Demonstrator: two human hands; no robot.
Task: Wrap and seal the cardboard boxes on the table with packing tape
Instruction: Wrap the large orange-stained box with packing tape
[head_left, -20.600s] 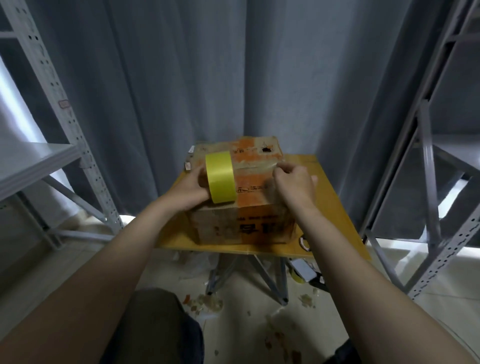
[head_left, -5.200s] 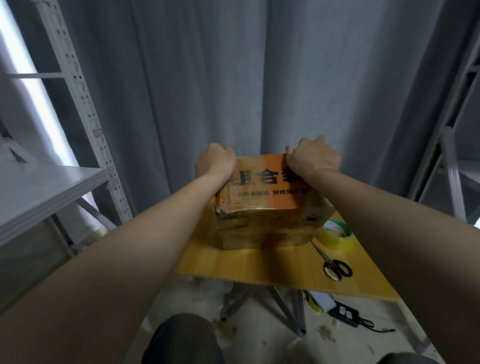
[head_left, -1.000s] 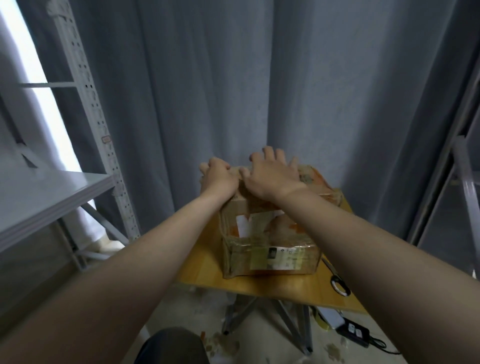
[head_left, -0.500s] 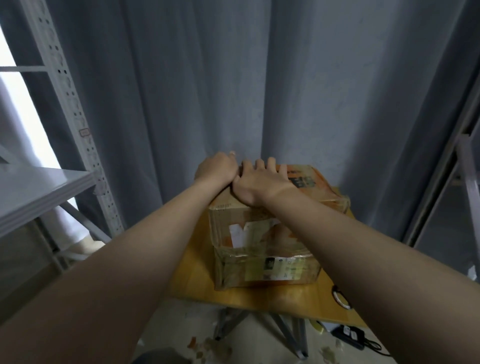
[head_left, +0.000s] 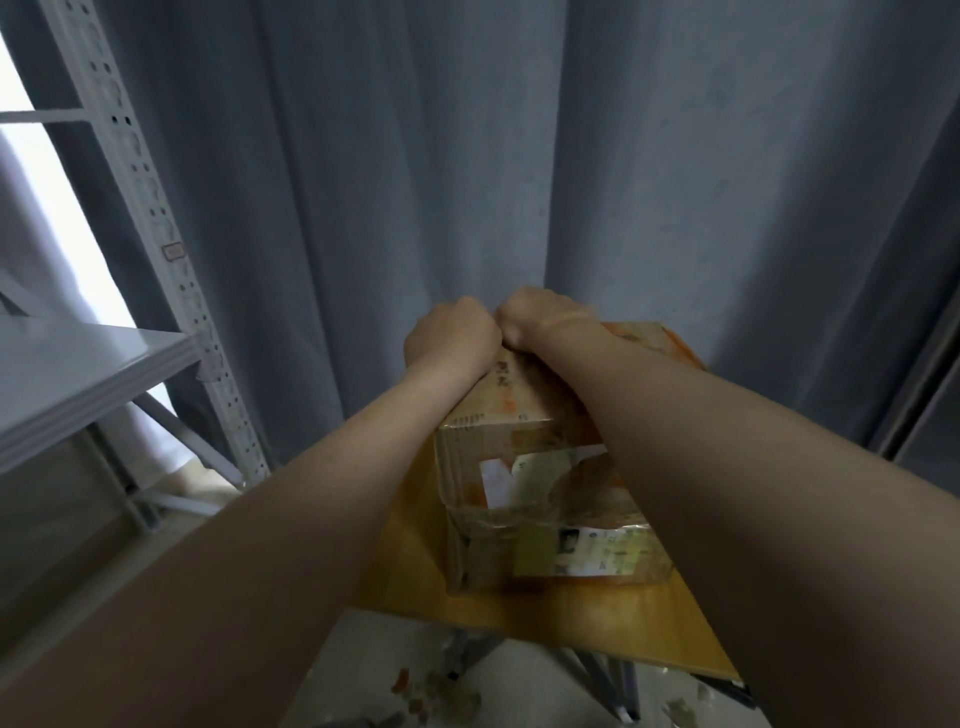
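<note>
A storeroom or packing corner: a grey perforated-steel shelving rack (head_left: 158, 218) stands at 9 o'clock and a floor-length grey curtain (head_left: 519, 156) hangs at 12 o'clock. A worn, much-taped brown cardboard box (head_left: 519, 499) sits on a small yellow wooden table (head_left: 405, 582). At 6 o'clock, scraps (head_left: 415, 691) litter a pale floor (head_left: 363, 670).

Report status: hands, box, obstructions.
Left hand, right hand grip far top edge of cardboard box. Box flat on table. No obstruction visible.
</note>
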